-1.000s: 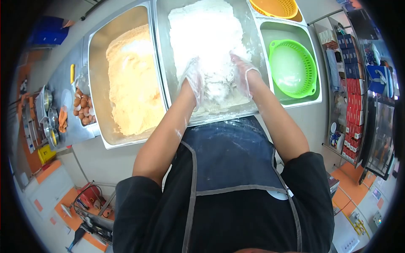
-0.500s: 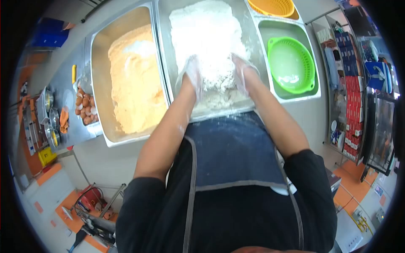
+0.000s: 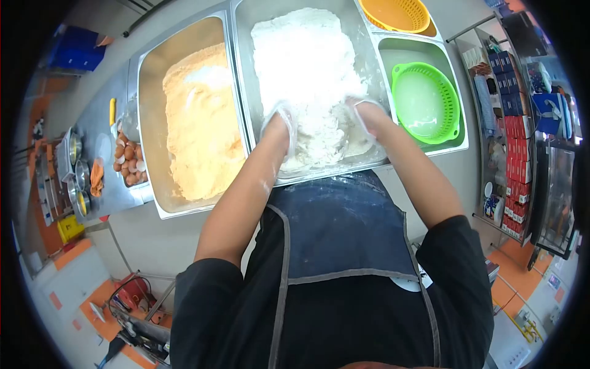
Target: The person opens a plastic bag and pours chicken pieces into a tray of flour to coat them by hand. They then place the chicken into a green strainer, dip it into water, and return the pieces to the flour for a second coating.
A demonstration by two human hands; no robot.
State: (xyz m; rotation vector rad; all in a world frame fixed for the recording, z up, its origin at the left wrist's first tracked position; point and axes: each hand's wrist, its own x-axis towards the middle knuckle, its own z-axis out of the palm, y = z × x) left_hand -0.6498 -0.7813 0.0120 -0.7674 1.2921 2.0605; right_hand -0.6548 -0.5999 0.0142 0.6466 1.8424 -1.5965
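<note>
White flour-like powder (image 3: 307,55) fills much of a deep metal tray (image 3: 244,80), with a lumpy, loose part near the front edge. My left hand (image 3: 281,123), in a clear glove, is in the tray at the left side of this lumpy part. My right hand (image 3: 366,117), gloved too, is at its right side. Glare and powder hide the fingers of both hands, so what they hold cannot be made out. In the metal tray to the left (image 3: 152,111) lies a pale orange powder (image 3: 206,135) with a whiter patch on top.
At right, a green basket (image 3: 455,101) sits in a smaller metal tray, with an orange basket (image 3: 393,13) behind it. Brown eggshells (image 3: 128,161), an orange cloth (image 3: 96,178) and metal bowls (image 3: 82,175) are at left. Shelves with red boxes (image 3: 516,160) stand far right.
Both hands have moved slightly toward the tray's front edge and a little apart. The lumpy white powder between them looks more heaped near that edge. The trays appear slightly lower in view.
</note>
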